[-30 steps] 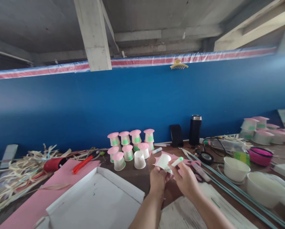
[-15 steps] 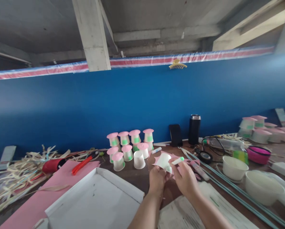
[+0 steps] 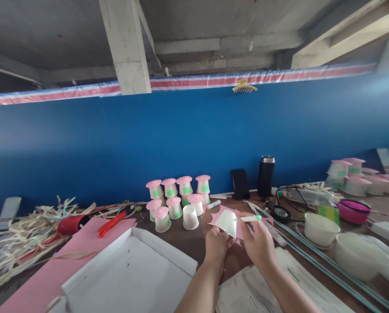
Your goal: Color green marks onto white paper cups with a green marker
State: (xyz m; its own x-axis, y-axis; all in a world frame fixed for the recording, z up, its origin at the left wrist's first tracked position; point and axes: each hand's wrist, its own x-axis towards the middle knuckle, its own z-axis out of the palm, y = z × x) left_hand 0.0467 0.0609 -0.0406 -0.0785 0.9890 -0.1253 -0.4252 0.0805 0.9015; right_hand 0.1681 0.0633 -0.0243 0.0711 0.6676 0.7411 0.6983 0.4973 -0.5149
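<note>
My left hand [image 3: 216, 244] is closed round the lower edge of a white paper cup [image 3: 227, 221], which it holds tilted above the table. In my right hand [image 3: 257, 241] is a white marker with a green end [image 3: 250, 218], gripped between thumb and fingers. The marker's tip end lies against or close to the cup's side; I cannot tell whether it touches. Behind the cup lies a pink paper sheet with a jagged edge [image 3: 217, 214]. A bare white cup [image 3: 190, 217] stands upside down to the left, beside several cups with pink paper discs on top [image 3: 162, 218].
A white box lid [image 3: 161, 271] lies left on pink paper [image 3: 55, 265], near red pliers-like handles [image 3: 112, 224]. At the back stand a phone [image 3: 240, 184] and a black flask [image 3: 266, 177]. To the right are white bowls [image 3: 360, 256], pale blue tubes [image 3: 327, 265] and a pink container [image 3: 354, 211].
My right hand has moved slightly right, and the marker has turned from slanting to nearly level. The cup has shifted a little to the right and shows more of its side.
</note>
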